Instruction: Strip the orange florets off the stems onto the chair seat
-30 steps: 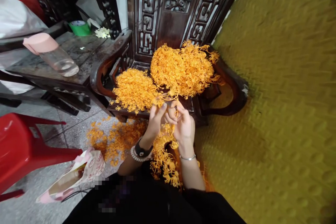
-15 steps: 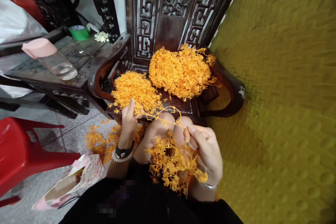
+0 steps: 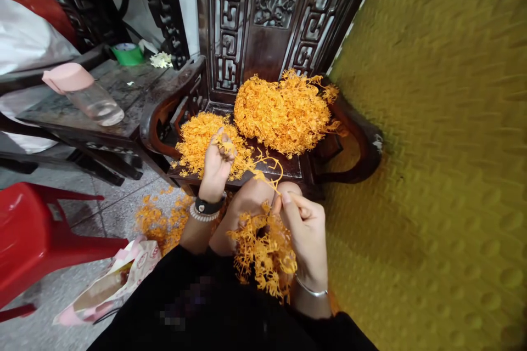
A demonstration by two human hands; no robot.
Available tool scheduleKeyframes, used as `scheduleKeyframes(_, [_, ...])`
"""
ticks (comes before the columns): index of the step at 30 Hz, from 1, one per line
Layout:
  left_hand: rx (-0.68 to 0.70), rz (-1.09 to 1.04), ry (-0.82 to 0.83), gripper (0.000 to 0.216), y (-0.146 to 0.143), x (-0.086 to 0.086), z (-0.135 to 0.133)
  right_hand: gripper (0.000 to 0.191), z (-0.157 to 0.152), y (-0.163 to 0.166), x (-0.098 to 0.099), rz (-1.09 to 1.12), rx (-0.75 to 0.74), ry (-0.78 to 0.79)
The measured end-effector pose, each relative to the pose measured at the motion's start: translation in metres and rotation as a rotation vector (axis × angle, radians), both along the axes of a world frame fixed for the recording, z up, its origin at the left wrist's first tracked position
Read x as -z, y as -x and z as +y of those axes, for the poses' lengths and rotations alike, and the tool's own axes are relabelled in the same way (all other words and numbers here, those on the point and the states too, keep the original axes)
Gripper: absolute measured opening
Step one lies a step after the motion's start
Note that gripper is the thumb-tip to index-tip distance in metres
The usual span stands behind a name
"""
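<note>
My left hand (image 3: pixel 219 162) is raised over the front of the smaller pile of orange plastic flower pieces (image 3: pixel 197 134). Its fingers are curled, with a few small orange flower pieces (image 3: pixel 224 146) in them. Between the thumb and fingers of my right hand (image 3: pixel 307 230) is a thin looped orange plastic stem (image 3: pixel 281 171), above my knees. On my lap, beside the right hand, lies a loose clump of orange flower sprigs (image 3: pixel 263 255). A larger orange heap (image 3: pixel 284 112) sits at the back of the carved wooden chair (image 3: pixel 269 52).
Scattered orange bits (image 3: pixel 162 222) cover the floor at left, near a paper bag (image 3: pixel 111 285) and a red stool (image 3: pixel 41 241). A pink-lidded bottle (image 3: pixel 84 93) and green tape roll (image 3: pixel 127 55) are on a dark wooden seat. A yellow textured surface (image 3: pixel 432 148) rises at right.
My left hand has moved up and slightly right, away from the strand, with its palm turned up. My right hand has shifted left, still pinching the stem.
</note>
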State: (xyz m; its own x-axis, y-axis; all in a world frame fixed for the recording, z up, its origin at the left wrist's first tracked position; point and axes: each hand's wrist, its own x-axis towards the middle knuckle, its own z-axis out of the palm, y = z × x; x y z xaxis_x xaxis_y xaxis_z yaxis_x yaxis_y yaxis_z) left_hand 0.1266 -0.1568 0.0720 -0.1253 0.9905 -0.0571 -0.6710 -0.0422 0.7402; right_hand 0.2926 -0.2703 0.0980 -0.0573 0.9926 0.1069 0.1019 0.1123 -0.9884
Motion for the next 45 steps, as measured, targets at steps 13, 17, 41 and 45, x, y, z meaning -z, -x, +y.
scheduleKeyframes(13, [0.108, 0.07, -0.046, 0.049, -0.015, -0.007, 0.061, 0.032, -0.008, 0.028, 0.029, -0.148, -0.014, -0.085])
scheduleKeyframes(17, [0.077, 0.112, -0.022, 0.05, -0.031, -0.019, 0.074, 0.03, -0.007, 0.025, 0.029, -0.186, 0.087, -0.147])
scheduleKeyframes(41, [-0.22, 0.631, -0.007, 0.05, 0.046, 0.009, 0.145, 0.036, -0.02, -0.002, 0.024, -0.117, 0.362, -0.226])
scheduleKeyframes(45, [-0.408, 1.054, 0.002, 0.041, 0.079, 0.045, 0.149, 0.033, 0.009, -0.012, 0.04, 0.018, 0.257, -0.132])
